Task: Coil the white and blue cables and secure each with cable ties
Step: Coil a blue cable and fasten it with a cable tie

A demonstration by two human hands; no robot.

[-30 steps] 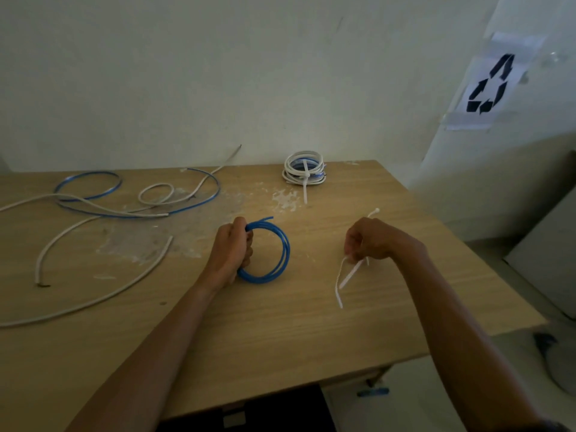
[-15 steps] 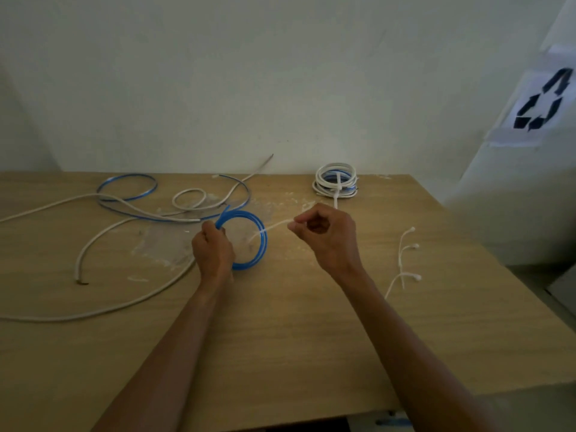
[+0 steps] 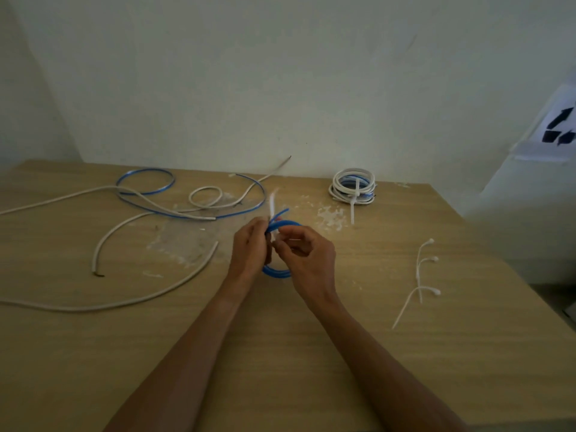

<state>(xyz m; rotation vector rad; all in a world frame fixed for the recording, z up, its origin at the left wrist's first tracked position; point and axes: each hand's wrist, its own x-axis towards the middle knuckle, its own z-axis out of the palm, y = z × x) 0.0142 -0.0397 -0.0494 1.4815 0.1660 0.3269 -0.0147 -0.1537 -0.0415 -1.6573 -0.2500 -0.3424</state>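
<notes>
A small blue cable coil [image 3: 276,272] stands at the table's middle, held upright between both hands. My left hand [image 3: 249,251] grips the coil's left side. My right hand [image 3: 307,257] pinches a white cable tie [image 3: 272,204] at the coil; the tie's tail sticks up above my fingers. Loose white cable [image 3: 131,299] and loose blue cable [image 3: 146,181] lie spread over the left half of the table. A finished coil of white and blue cable [image 3: 352,186], bound with a tie, sits at the back.
Three spare white cable ties [image 3: 420,285] lie on the wooden table [image 3: 311,369] to the right of my hands. White scraps and dust mark the table's middle. A wall runs right behind the table. The table's right edge drops off near the spare ties.
My right hand brought the cable tie from the right side over to the blue coil, and both hands now meet at it. The coil is lifted upright.
</notes>
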